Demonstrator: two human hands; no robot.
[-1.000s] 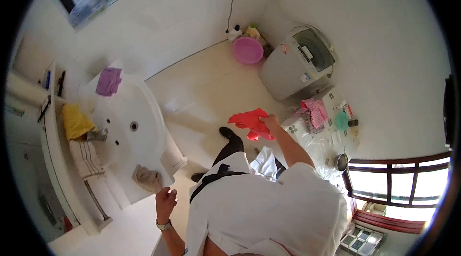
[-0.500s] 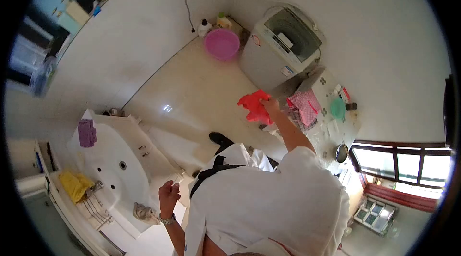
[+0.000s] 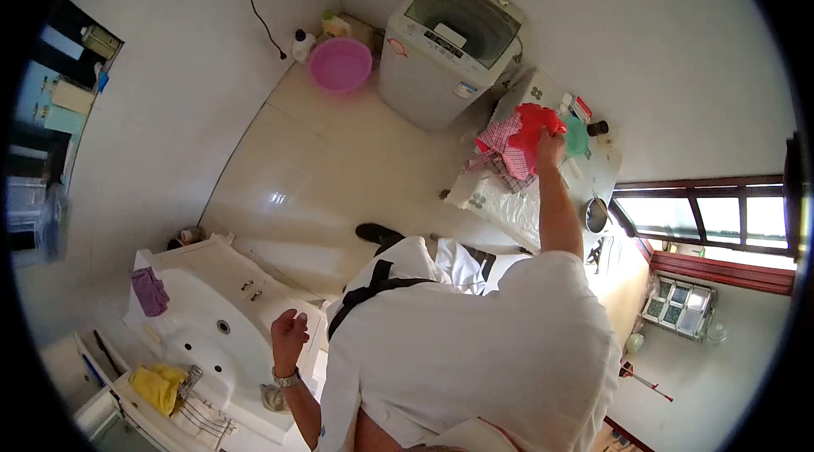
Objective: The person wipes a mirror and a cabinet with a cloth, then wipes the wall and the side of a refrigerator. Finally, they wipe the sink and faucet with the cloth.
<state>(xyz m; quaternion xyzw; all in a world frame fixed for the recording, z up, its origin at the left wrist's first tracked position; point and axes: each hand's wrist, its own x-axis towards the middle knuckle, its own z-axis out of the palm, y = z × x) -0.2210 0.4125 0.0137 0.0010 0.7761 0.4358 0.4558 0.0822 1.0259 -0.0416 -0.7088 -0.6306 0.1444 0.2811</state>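
My right hand (image 3: 552, 147) is closed on a bright red, crumpled cloth (image 3: 534, 125) above the table at the right. Beneath and beside that cloth lies a pink checked cloth (image 3: 498, 140) with a grey checked part. A green bowl (image 3: 577, 136) stands just beyond my right hand. My left hand (image 3: 290, 333), with a watch at the wrist, hangs near the edge of the white washbasin (image 3: 254, 329). Its fingers are curled in, and nothing shows in them.
A washing machine (image 3: 441, 62) stands in the corner, with a pink basin (image 3: 341, 65) and bottles (image 3: 303, 46) beside it. On the table (image 3: 483, 198) are a pot (image 3: 597, 214) and a dark jar (image 3: 599, 127). A purple cloth (image 3: 150, 292) and a yellow cloth (image 3: 158, 387) lie around the washbasin.
My right hand has carried the red cloth from over the floor's edge to the right, onto the checked cloth on the table. The view has turned. My left hand stays curled.
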